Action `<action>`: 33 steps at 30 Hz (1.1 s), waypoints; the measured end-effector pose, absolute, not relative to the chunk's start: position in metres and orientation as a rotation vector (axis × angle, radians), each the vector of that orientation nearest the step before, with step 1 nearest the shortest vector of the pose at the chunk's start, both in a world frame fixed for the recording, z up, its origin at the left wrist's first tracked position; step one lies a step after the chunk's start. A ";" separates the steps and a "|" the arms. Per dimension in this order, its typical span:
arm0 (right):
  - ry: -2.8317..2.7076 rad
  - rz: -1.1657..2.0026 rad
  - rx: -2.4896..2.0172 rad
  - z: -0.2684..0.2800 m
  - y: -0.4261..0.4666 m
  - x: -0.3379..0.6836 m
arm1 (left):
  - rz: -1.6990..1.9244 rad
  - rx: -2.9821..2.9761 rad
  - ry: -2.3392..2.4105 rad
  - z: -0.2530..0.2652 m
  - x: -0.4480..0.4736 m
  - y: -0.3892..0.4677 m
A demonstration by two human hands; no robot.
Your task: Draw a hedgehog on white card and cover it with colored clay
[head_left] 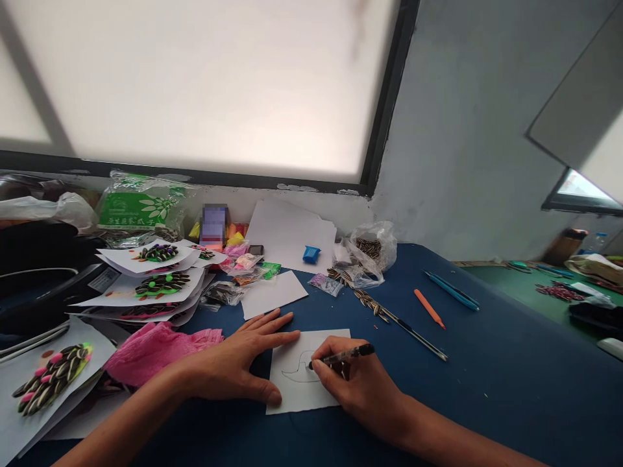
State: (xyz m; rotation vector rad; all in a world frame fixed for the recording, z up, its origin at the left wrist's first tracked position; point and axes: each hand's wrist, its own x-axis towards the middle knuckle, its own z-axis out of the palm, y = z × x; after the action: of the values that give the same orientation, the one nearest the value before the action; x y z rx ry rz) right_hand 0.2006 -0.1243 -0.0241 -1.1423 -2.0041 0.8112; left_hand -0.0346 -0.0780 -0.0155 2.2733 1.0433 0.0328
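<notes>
My right hand [357,383] grips a black pen [348,354], its tip on a small sheet of white paper [311,399]. A thin curved outline is drawn on the sheet, partly hidden by that hand. My left hand [243,360] lies flat with fingers spread, its thumb and fingertips at the sheet's left edge. Beside the left forearm is a crumpled pink cloth [156,353]. Another blank white sheet [275,293] lies just beyond the left fingertips.
Papers with sunflower seeds stuck on coloured clay [56,376] are stacked at left. Behind stand a green seed bag [141,211] and an open plastic bag of seeds [367,250]. A blue clay packet [311,254], orange marker [429,309], clear pen [418,337] and blue tool [452,290] lie farther back.
</notes>
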 end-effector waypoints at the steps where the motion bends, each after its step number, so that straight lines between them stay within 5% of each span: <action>1: -2.006 0.820 -1.139 -0.023 -0.125 0.200 | 0.034 2.276 1.045 -0.016 -0.035 -0.078; 33: -1.899 0.998 -1.159 -0.022 -0.129 0.208 | 0.049 2.329 1.043 -0.018 -0.035 -0.079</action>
State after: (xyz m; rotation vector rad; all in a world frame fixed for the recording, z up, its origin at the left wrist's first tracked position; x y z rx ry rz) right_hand 0.2082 -0.1294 -0.0220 -1.1586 -1.8986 0.9976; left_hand -0.0350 -0.0793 -0.0185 2.3287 1.0431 0.0489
